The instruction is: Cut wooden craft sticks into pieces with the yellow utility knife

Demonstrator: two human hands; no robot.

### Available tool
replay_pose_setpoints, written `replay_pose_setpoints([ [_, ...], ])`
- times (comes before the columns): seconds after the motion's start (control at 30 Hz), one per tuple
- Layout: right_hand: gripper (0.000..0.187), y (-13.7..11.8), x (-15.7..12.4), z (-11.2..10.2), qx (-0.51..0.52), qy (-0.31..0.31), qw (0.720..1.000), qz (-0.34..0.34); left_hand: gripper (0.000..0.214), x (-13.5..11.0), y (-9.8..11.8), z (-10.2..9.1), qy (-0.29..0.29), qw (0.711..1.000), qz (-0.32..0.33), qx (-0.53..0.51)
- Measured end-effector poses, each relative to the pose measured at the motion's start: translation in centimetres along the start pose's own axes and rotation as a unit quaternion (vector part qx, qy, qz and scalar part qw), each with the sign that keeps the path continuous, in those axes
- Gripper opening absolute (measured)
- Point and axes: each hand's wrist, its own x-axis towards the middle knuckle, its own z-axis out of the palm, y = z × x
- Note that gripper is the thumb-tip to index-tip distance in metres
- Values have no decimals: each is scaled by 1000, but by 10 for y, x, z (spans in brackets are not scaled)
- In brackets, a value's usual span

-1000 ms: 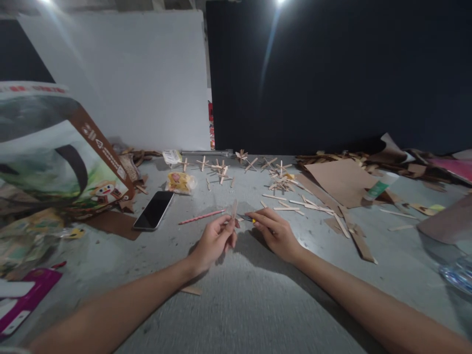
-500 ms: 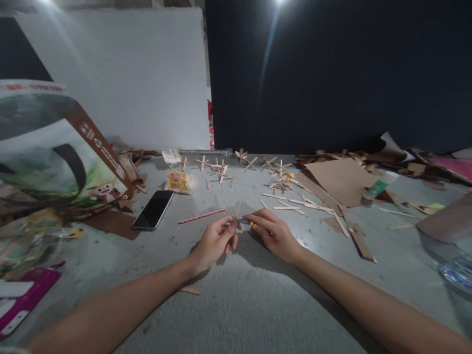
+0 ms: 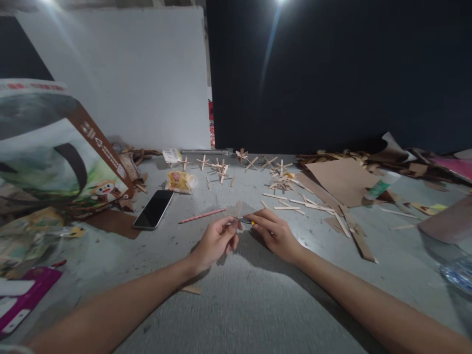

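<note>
In the middle of the table, my left hand [image 3: 218, 240] pinches a wooden craft stick [image 3: 239, 208], which points up and away from the fingers. My right hand [image 3: 275, 232] is closed around a craft knife [image 3: 248, 222]; a thin dark blade and a bit of yellow show, while the fingers cover the rest. The blade's tip meets or nearly meets the stick at the left fingertips; exact contact is too small to tell. A red-and-white striped pencil [image 3: 202, 216] lies just left of the hands.
A phone [image 3: 154, 210] and a wrapped snack [image 3: 180, 182] lie to the left, near a large printed bag [image 3: 99, 162]. Crossed stick pieces [image 3: 222, 172] stand at the back. Loose sticks [image 3: 311, 204], brown cardboard [image 3: 337, 179] and a glue tube [image 3: 383, 186] are on the right.
Both hands hold almost the same pose at the stick. The whole view has shifted very slightly.
</note>
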Motion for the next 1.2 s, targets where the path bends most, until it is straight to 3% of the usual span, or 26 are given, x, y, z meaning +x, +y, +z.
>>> replay_pose_setpoints([
  [0.43,33,2,-2,0,4,-7,1000,-15,53,-1,-2,0,-18,1000,-1,19],
  [0.6,33,2,-1,0,5,3,1000,-5,51,-2,1,2,7,1000,10,5],
  [0.77,33,0,0,-1,3,-1,1000,-17,54,-2,-2,1,-25,999,1,26],
  [0.9,34,0,0,0,10,5,1000,-13,54,-2,-2,1,7,1000,15,19],
  [1.03,34,0,0,0,5,1,1000,-19,58,-2,-1,1,-13,999,3,30],
  [1.2,33,1,0,1,9,5,1000,-16,56,-2,-2,0,7,1000,10,18],
])
